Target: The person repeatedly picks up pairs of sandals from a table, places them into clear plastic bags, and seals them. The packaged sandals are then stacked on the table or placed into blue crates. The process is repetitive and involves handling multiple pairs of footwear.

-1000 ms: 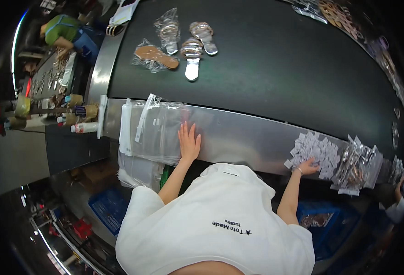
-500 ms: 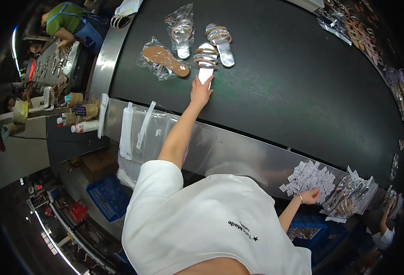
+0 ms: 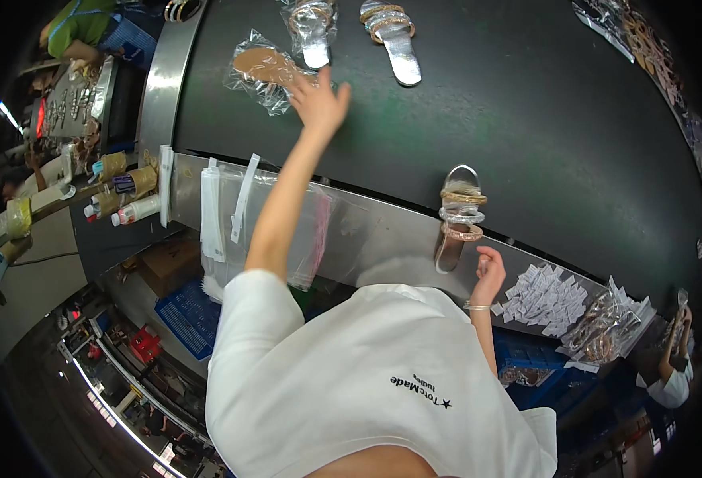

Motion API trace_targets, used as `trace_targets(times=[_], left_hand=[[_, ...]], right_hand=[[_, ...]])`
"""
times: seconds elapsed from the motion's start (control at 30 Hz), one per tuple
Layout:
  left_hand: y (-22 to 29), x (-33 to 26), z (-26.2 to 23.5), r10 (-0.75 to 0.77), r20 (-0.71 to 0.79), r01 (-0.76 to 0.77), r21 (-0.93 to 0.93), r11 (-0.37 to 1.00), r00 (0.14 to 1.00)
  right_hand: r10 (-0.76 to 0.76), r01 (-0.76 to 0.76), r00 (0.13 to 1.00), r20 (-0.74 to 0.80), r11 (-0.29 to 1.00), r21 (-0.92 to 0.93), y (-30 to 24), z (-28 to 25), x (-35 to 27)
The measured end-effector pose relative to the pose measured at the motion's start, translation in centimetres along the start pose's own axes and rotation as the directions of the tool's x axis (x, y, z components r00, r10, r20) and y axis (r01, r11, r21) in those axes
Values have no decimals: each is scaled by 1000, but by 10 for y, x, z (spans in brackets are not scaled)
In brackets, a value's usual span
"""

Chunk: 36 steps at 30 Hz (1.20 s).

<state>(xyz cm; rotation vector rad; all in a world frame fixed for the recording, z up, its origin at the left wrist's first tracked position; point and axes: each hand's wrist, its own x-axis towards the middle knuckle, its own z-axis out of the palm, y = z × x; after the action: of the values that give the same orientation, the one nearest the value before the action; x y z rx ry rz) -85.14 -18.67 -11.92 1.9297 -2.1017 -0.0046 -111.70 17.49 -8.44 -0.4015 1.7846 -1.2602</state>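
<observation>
My left hand (image 3: 320, 103) reaches over the dark work surface with its fingers spread. Its fingertips are at a sandal in clear plastic (image 3: 263, 65), which lies tan sole up. I cannot tell whether they touch it. My right hand (image 3: 489, 275) is over the metal ledge, fingers curled together; whatever they may hold is hidden. Beside it, a silver sandal with glittery straps (image 3: 461, 215) lies across the ledge's edge. Two more silver sandals lie farther off, one in plastic (image 3: 316, 48) and one unwrapped (image 3: 402, 57). A heap of small white labels (image 3: 543, 299) is right of my right hand.
Clear plastic bags (image 3: 287, 215) and white strips (image 3: 212, 211) lie on the metal ledge (image 3: 367, 239) at left. Bagged sandals (image 3: 606, 327) sit at its right end. More sandals (image 3: 645, 48) line the far right. A co-worker in green (image 3: 80, 28) is at upper left.
The sandal my left hand touched has moved from the dark surface to the metal ledge. My left hand has shifted to the wrapped sandal. My right hand has left the labels and moved left.
</observation>
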Motion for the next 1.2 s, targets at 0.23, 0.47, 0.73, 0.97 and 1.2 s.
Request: trace_targets(times=[0.23,0.47,0.73,0.97,1.2], left_hand=[[-46,-3,40,-293,9,287,-247,926,956],[-41,-102,-79,-226,465,266,-771,-579,856],[13,-275,-125,-122,649,456,-643,-615,751],[66,-319,-114,-357,500,435,-865,-250,789],[72,-327,-122,56,445,448,-885,-127,894]], right_hand=[[30,-32,999,-39,999,-39,23,5,-22],[-404,273,914,-48,696,-664,89,24,-2],[-5,10,965,-263,1000,17,76,57,20],[185,-361,883,431,853,376,2,59,-42],[10,-81,930,367,980,179,-16,80,-75]])
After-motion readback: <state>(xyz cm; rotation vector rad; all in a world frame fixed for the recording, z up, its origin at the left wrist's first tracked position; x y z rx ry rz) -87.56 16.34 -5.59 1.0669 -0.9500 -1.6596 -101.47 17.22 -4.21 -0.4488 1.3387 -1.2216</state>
